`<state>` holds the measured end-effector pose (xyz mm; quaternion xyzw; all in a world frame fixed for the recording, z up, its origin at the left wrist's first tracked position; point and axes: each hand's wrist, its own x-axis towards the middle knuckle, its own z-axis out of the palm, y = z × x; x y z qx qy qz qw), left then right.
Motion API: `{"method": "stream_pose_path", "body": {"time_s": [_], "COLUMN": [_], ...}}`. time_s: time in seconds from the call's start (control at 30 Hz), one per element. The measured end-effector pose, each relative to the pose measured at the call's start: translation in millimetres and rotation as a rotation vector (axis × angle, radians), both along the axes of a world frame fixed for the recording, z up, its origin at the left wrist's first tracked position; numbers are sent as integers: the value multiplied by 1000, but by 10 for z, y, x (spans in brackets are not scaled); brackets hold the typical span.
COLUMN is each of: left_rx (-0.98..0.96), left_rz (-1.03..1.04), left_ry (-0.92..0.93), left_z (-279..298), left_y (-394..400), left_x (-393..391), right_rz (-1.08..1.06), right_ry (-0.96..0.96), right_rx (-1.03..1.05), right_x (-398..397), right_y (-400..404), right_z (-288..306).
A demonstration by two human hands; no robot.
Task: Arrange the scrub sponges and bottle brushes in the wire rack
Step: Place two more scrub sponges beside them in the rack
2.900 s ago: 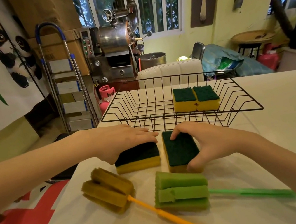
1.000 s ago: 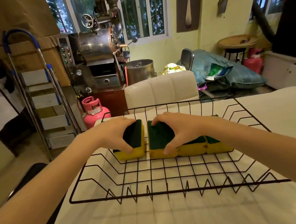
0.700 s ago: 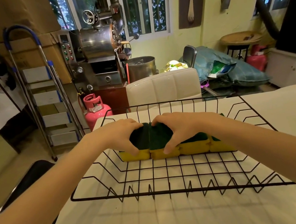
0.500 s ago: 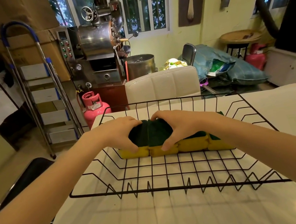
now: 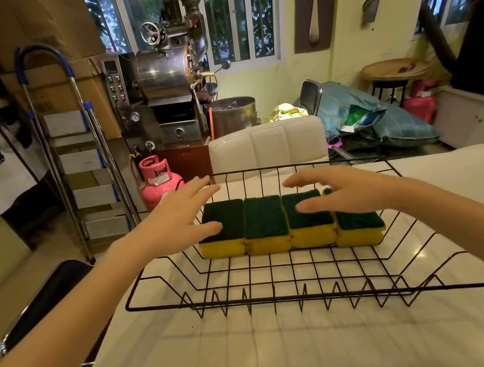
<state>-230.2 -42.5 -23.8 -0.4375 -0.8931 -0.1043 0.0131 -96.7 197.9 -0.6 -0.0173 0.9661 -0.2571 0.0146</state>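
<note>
A black wire rack stands on the white table. Inside it, toward the far side, several yellow scrub sponges with dark green tops lie side by side in one row, touching each other. My left hand hovers at the row's left end, fingers spread, holding nothing. My right hand hovers over the two sponges on the right, fingers apart and empty. The bottle brushes are out of view.
A white padded chair back stands just behind the rack. Off the table's left edge are a pink gas cylinder, a step ladder and a black seat. A metal machine stands further back.
Both hands pressed two sponges into the row beside the others, then let go and lifted with fingers spread. The row now lies uncovered in the rack.
</note>
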Motion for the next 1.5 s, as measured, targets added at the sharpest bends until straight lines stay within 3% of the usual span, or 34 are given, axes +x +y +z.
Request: {"method": "stream_pose_path", "body": {"time_s": [0.1, 0.17, 0.23, 0.3, 0.43, 0.8, 1.0, 1.13, 1.2, 1.33, 1.5], "left_rx": [109, 116, 80, 63, 77, 56, 213, 316, 300, 162, -7], "left_rz": [102, 177, 228, 253, 265, 304, 182, -53, -172, -339, -375], "left_ry": [-21, -66, -129, -177, -219, -203, 90, 170, 162, -62, -245], "left_z": [-62, -122, -161, -170, -140, -124, -1, 69, 57, -56, -233], "left_y": [-157, -216, -233, -226, -229, -268, -338, -354, -388, -455, -475], "left_x": [49, 89, 126, 144, 185, 413, 839, 1451, 1757, 2191, 2435], "right_rz": [-149, -277, -422, -526, -541, -524, -383, -210, -103, 43, 48], "right_ry": [104, 122, 24, -108, -110, -67, 232, 576, 646, 489, 152], "right_rx": [-2, 110, 301, 358, 250, 239, 185, 78, 68, 48, -34], "right_x": [331, 498, 601, 667, 724, 794, 1080, 1469, 1674, 2061, 2388], "right_y": [229, 361, 449, 474, 438, 457, 217, -159, -310, -482, -536], "right_z": [23, -52, -184, -294, -335, -307, -213, -222, -286, -514, -706]}}
